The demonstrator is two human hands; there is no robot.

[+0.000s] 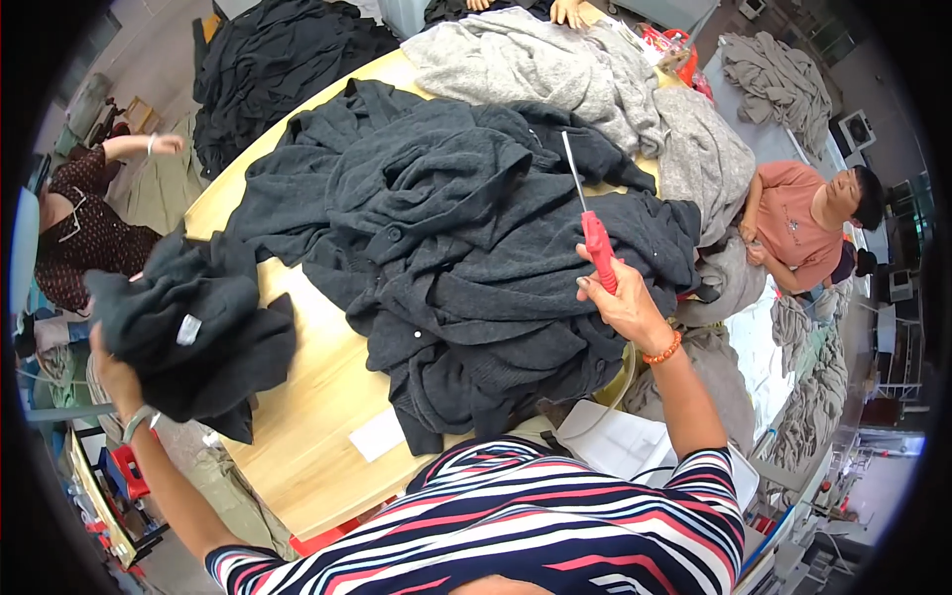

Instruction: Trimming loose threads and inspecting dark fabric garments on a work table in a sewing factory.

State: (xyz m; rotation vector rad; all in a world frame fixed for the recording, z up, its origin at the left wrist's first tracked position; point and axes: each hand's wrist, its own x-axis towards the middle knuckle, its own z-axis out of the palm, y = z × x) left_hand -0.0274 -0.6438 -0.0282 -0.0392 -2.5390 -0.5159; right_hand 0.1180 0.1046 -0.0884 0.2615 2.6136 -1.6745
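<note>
My left hand grips a bunched dark grey knit garment with a small white label, lifted at the table's left edge. In my right hand is a red-handled tool with a long thin metal shaft pointing up and away; its exact kind is unclear. Below and beyond that hand, a large heap of dark grey knit garments covers the middle of the table. A dark button shows on one of them. The fingertips of my left hand are partly hidden by the cloth.
Light grey knits lie at the table's far side, and a black pile sits beyond its left edge. A white paper rests on the wooden table. Co-workers are at left, right and the far edge.
</note>
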